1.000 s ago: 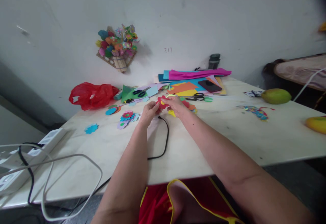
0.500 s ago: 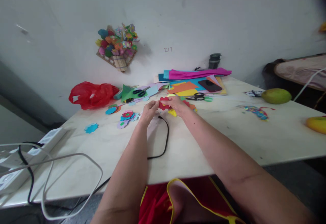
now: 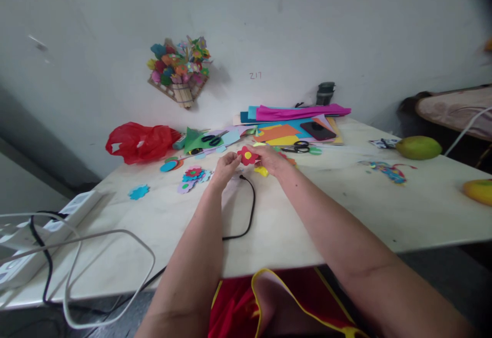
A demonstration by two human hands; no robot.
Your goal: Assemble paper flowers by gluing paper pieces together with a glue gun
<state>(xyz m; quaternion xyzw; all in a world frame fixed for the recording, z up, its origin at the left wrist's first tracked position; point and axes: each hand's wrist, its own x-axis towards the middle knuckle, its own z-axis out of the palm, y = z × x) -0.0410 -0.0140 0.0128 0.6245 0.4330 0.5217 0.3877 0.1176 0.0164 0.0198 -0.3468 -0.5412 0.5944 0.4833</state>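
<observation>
Between my two hands is a red paper flower (image 3: pixel 245 160) with a yellow round centre. My left hand (image 3: pixel 226 168) pinches its left edge. My right hand (image 3: pixel 268 159) grips it from the right, thumb along the top edge, some fingers hidden behind. A yellow cut-out (image 3: pixel 262 171) lies just below my right hand, with orange and red pieces partly covered by that hand. To the left of my hands sit several layered flower cut-outs (image 3: pixel 193 172) in red, blue and lilac.
A black cable (image 3: pixel 252 210) runs across the table below my hands. Scissors (image 3: pixel 301 146), coloured sheets (image 3: pixel 277 133) and a phone (image 3: pixel 317 130) lie behind. A red plastic bag (image 3: pixel 142 141), blue flower (image 3: pixel 139 191) and power strip (image 3: pixel 79 207) are left; a mango (image 3: pixel 418 147) is right.
My right thumb has moved off the middle of the red flower, so its yellow centre now shows. My left hand keeps its pinch, and the view has shifted slightly.
</observation>
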